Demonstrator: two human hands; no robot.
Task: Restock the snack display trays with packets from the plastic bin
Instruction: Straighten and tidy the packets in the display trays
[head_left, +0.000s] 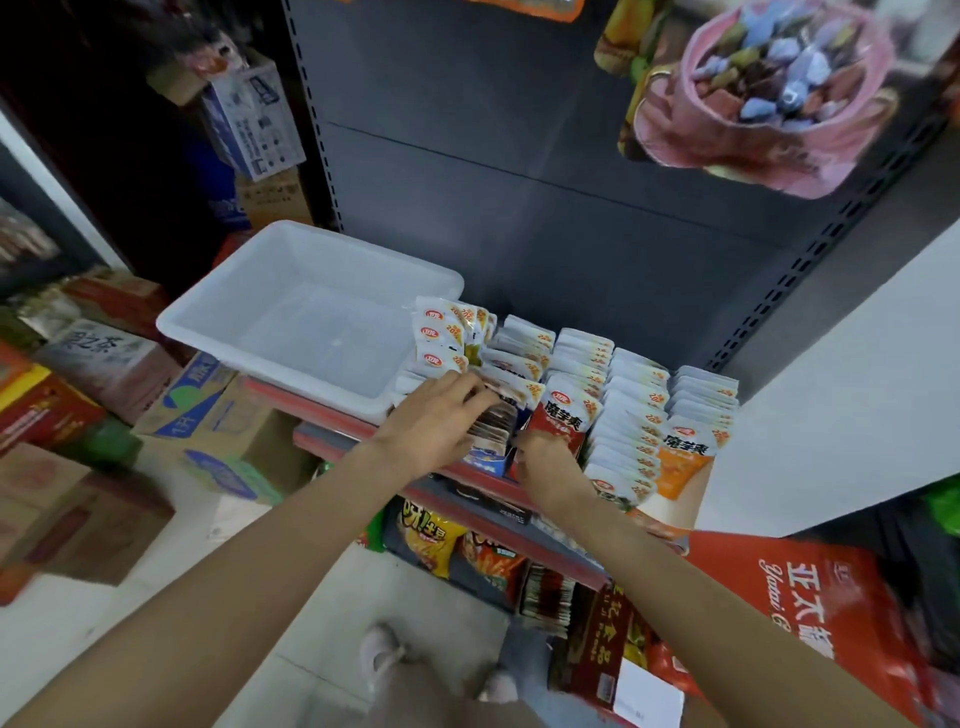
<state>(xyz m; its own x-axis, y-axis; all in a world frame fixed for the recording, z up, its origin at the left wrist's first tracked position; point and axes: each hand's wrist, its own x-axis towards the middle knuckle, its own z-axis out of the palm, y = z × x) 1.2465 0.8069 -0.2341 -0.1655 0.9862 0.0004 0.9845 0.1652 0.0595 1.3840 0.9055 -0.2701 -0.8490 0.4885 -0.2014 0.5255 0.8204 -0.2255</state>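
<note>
Packets (571, 358) are standing upright in rows on the shelf (363, 423), tops up, the rows running front to back in their trays. Bin (291, 291) is sitting just left of them, long side running along the shelf, looking empty. Left hand (441, 415) is lying palm down, fingers curling over the tops of a brownish row (493, 423). Right hand (540, 462) is pinching the bottom of a red packet (563, 418) at the front, though its fingers are mostly hidden.
</note>
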